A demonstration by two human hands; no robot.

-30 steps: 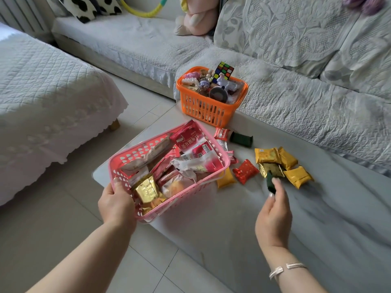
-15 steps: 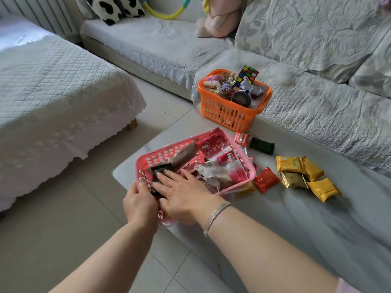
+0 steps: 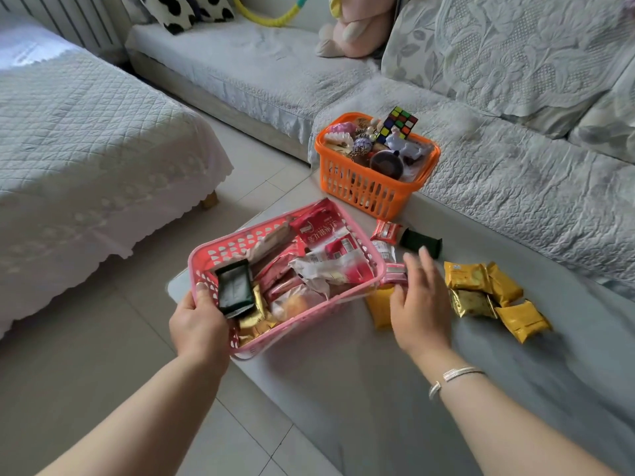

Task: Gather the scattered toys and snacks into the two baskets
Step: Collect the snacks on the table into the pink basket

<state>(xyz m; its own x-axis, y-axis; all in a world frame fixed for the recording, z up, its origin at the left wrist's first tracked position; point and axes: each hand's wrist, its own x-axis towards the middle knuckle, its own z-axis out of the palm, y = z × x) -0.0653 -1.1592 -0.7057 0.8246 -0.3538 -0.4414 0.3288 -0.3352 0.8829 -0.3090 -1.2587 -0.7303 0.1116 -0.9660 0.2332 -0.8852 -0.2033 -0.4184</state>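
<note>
**Q:** Gripping what, exactly?

**A:** Only the left hand (image 3: pixel 199 324) had hold of anything: its thumb lay over the near rim of the pink basket (image 3: pixel 220 247) and the fingers were wrapped beneath, closed on the corner. The right hand (image 3: pixel 421 304) was spread flat and empty, palm down, fingers blurred, hovering over the table (image 3: pixel 343 389) just right of the basket.

**Q:** How did that basket look?

**A:** Perforated pink plastic, sitting at the table's near-left corner and packed with snacks. A dark green packet (image 3: pixel 235 290) lay on top beside the left thumb, gold wrappers under it, and red-and-white pouches (image 3: pixel 326 242) toward the far end.

**Q:** And what lay loose?

**A:** An orange-yellow packet (image 3: pixel 379 307) was partly under the right hand. To the right, a cluster of gold packets (image 3: pixel 494 297) touched one another. Farther off, a small red packet (image 3: pixel 388 231) sat just beside a dark green bar (image 3: pixel 421 240).

**Q:** The second basket?

**A:** Orange basket (image 3: pixel 371 190), at the table's far edge against the sofa (image 3: pixel 515 173), heaped with toys; a puzzle cube (image 3: pixel 398 123) stuck up tilted at the back.

**Q:** The room?

**A:** Pale grey table, tiled floor (image 3: pixel 103 372), a quilted white cover on the left, a pink plush toy (image 3: pixel 357 32) on the far cushion.

**Q:** Any writing?

**A:** White characters on one red pouch, too small to read.
</note>
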